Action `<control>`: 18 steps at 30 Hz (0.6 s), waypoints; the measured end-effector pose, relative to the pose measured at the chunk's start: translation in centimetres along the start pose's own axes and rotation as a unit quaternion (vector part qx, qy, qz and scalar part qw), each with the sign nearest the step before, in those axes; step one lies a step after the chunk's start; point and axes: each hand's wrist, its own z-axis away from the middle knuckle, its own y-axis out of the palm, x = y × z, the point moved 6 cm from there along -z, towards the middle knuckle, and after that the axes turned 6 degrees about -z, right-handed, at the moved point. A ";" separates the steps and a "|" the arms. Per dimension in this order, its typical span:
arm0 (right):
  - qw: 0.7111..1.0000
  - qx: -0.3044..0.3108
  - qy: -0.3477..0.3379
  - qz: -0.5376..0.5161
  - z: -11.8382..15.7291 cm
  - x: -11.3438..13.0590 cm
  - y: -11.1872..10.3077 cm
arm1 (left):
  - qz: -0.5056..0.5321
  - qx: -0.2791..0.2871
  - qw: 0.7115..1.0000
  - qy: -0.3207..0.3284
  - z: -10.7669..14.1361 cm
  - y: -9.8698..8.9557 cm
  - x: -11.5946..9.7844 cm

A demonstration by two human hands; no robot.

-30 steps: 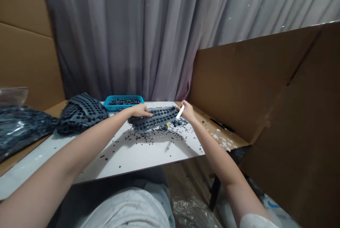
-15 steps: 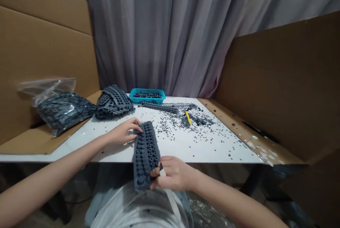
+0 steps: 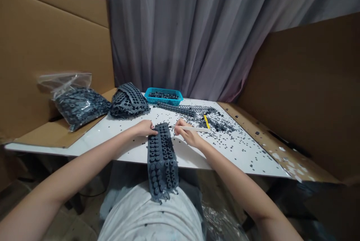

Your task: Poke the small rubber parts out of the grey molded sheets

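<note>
A studded dark sheet (image 3: 162, 158) hung over the near edge of the bench (image 3: 99, 132); the right hand (image 3: 188, 134) had just moved from its near end to its far right corner, so work seemed shifted there. The sheet lay between the hands: the left hand (image 3: 144, 128) pinched its far left corner; the right curled round a white pen-like tool (image 3: 195, 129)

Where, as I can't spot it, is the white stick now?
In the head view, just right of centre, the white stick is in the right hand, its tip beside the far end of the dark strip.
</note>
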 end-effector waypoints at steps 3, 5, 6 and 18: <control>0.993 -0.094 -0.001 -0.072 -0.6 -0.6 -0.6 | 0.109 0.030 0.993 -0.014 -0.7 0.6 0.1; 0.982 -0.137 -0.003 -0.132 -1.0 -0.9 -0.9 | 0.197 0.026 0.980 -0.015 -1.2 1.0 0.0; 0.977 -0.144 0.001 -0.156 -1.2 -1.2 -1.0 | 0.240 0.021 0.970 -0.015 -1.5 1.1 -0.1; 0.963 -0.221 -0.005 -0.155 -0.2 -2.3 -1.4 | 0.502 0.072 0.862 0.011 -0.9 2.8 -1.3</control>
